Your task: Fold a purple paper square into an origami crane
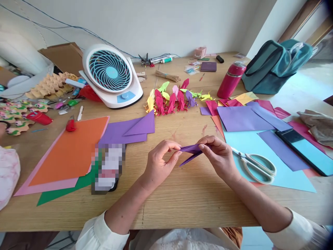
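Note:
Between my two hands, raised over the wooden table [166, 205], is a narrow folded purple paper [191, 149]. Its left tip is pinched by the thumb and forefinger of my left hand [162, 161]. My right hand [220, 156] grips the other end, thumb in front and fingers behind. One pointed flap hangs down toward the lower left. Behind the hands stands a cluster of folded paper flowers [171, 102] in red, yellow, pink, green and purple. White-handled scissors [257, 166] lie to the right of my right hand on light blue paper [291, 180].
Purple sheets [125, 128], orange paper [67, 152] and a pixelated phone [109, 168] lie left. A white fan [111, 74] stands behind them. A red bottle [231, 80], teal bag [275, 69] and black-edged flat object [304, 149] are right. Another person's sleeve [9, 173] shows at far left.

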Demonstrator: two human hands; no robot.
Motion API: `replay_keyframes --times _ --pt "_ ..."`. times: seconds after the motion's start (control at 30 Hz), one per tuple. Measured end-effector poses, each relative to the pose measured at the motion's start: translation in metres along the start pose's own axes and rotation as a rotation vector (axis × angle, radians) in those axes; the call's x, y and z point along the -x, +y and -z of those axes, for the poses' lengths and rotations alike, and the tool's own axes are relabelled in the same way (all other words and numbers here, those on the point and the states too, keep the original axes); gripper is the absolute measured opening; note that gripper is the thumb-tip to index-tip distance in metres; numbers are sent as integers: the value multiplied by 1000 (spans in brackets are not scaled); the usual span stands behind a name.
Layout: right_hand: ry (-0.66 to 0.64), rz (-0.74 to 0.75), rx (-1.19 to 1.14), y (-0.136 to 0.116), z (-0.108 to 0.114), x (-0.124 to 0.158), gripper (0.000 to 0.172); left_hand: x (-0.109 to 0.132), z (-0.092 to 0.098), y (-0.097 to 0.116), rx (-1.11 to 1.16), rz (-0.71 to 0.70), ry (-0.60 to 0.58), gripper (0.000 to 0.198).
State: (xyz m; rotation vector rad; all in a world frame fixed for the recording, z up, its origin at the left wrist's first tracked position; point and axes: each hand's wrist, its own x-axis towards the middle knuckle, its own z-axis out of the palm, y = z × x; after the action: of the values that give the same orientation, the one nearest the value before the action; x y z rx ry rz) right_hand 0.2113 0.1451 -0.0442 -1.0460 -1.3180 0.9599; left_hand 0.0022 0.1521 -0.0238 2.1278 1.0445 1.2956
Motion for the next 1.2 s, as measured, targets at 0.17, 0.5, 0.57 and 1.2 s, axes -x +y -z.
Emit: replay_keyframes --times 0.17,0.5,0.57,1.2 --pt "13 9 -54 2 1 0 17 1 -1 -1 37 6 49 8" --pt "-57 14 -104 2 0 3 13 2 -1 -2 147 164 85 9" --pt "-69 13 -78 2 0 3 14 1 -1 0 197 191 95 11" --pt "-173 201 140 -5 -4 8 5 8 -6 11 390 294 -6 9"
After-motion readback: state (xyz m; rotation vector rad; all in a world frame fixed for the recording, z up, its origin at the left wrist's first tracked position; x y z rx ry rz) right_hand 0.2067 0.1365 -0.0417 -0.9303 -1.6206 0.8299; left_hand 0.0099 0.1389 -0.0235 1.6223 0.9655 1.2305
